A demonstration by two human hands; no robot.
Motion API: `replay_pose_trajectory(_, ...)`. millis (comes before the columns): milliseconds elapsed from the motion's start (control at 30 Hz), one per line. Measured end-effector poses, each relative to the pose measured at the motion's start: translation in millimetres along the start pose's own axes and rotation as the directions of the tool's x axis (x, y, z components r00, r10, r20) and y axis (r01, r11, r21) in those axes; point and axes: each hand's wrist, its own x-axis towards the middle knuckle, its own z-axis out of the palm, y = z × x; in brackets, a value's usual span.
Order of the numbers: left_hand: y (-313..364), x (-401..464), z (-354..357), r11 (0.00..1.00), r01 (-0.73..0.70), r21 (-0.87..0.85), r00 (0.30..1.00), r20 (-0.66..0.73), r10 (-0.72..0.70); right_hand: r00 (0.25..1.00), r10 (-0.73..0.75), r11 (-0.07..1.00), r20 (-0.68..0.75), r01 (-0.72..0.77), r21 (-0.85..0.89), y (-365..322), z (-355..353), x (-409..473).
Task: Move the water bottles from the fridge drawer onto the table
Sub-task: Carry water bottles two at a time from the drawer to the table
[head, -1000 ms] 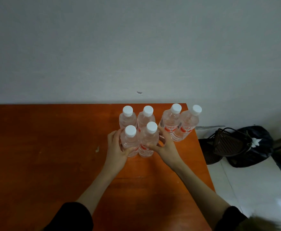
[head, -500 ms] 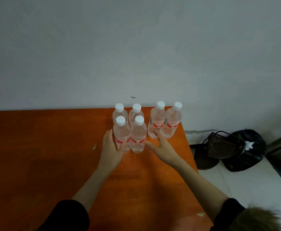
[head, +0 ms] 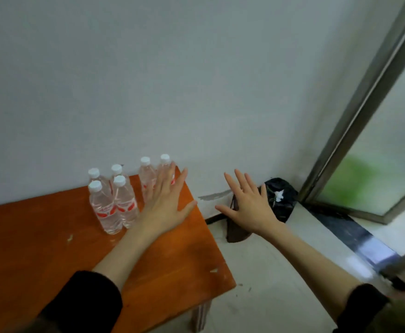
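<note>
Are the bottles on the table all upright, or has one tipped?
All upright: six bottles stand on the table, caps up. Both the left hand and right hand are off them.

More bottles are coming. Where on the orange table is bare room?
The orange wooden table is bare left of and in front of the six clear white-capped water bottles. The far right corner is crowded: bottles, with the left hand above.
</note>
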Motion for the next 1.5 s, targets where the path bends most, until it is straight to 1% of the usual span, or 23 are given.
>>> replay_pose_trajectory(100, 45.3, 12.2, -16.0, 0.990, -0.135, 0.052, 0.991, -0.003, 0.135, 0.991, 0.090, 0.988, -0.096, -0.101, -0.113, 28.9, -40.3, -39.2)
replay_pose_trajectory(200, 89.1, 15.9, -27.5, 0.959, -0.274, 0.071, 0.961, -0.024, 0.276, 0.962, 0.208, 0.956, -0.177, -0.239, -0.173, 53.5, -75.0, -86.4)
replay_pose_trajectory(300, 130.2, 8.1, -29.3, 0.924, -0.376, 0.067, 0.926, -0.016, 0.378, 0.914, 0.322, 0.909, -0.247, -0.371, -0.190, 70.6, -95.8, -140.7)
replay_pose_trajectory(400, 164.9, -14.5, -15.8, 0.885, -0.466, 0.024, 0.885, 0.021, 0.465, 0.852, 0.425, 0.844, -0.306, -0.495, -0.208, 76.7, -101.1, -199.3)
replay_pose_trajectory(500, 197.8, -51.3, 6.2, 0.829, -0.559, -0.025, 0.826, 0.077, 0.559, 0.775, 0.549, 0.774, -0.312, -0.613, -0.158, 74.5, -93.7, -265.0)
replay_pose_trajectory(600, 236.9, -95.0, 22.9, 0.760, -0.642, -0.102, 0.749, 0.132, 0.650, 0.706, 0.636, 0.688, -0.313, -0.702, -0.185, 73.3, -90.5, -336.1)
replay_pose_trajectory(700, 279.4, -136.2, 32.8, 0.674, -0.716, -0.180, 0.661, 0.135, 0.738, 0.606, 0.724, 0.595, -0.329, -0.790, -0.146, 78.7, -94.4, -403.8)
replay_pose_trajectory(800, 322.9, -167.7, 35.3, 0.590, -0.783, -0.199, 0.577, 0.121, 0.807, 0.528, 0.771, 0.529, -0.355, -0.842, -0.104, 78.3, -103.6, -462.4)
replay_pose_trajectory(967, 405.0, -213.9, 38.8, 0.458, -0.855, -0.243, 0.449, 0.094, 0.888, 0.384, 0.844, 0.381, -0.374, -0.921, -0.086, 82.1, -121.7, -549.3)
replay_pose_trajectory(1033, 435.0, -232.3, 39.5, 0.411, -0.870, -0.272, 0.409, 0.066, 0.910, 0.336, 0.864, 0.334, -0.375, -0.940, -0.073, 89.9, -128.0, -578.5)
replay_pose_trajectory(1100, 476.6, -259.3, 44.4, 0.359, -0.882, -0.305, 0.358, 0.059, 0.932, 0.266, 0.879, 0.274, -0.395, -0.961, -0.037, 101.8, -136.3, -619.9)
replay_pose_trajectory(1233, 552.2, -319.2, 63.6, 0.317, -0.873, -0.370, 0.315, 0.069, 0.947, 0.158, 0.899, 0.188, -0.409, -0.982, 0.034, 126.6, -151.6, -704.1)
replay_pose_trajectory(1333, 597.4, -359.3, 79.5, 0.294, -0.865, -0.407, 0.271, 0.114, 0.956, 0.118, 0.915, 0.144, -0.385, -0.989, 0.039, 143.4, -159.9, -760.1)
replay_pose_trajectory(1500, 662.2, -398.3, 96.0, 0.279, -0.861, -0.425, 0.243, 0.139, 0.960, 0.093, 0.928, 0.123, -0.361, -0.990, 0.061, 180.7, -171.9, -828.1)
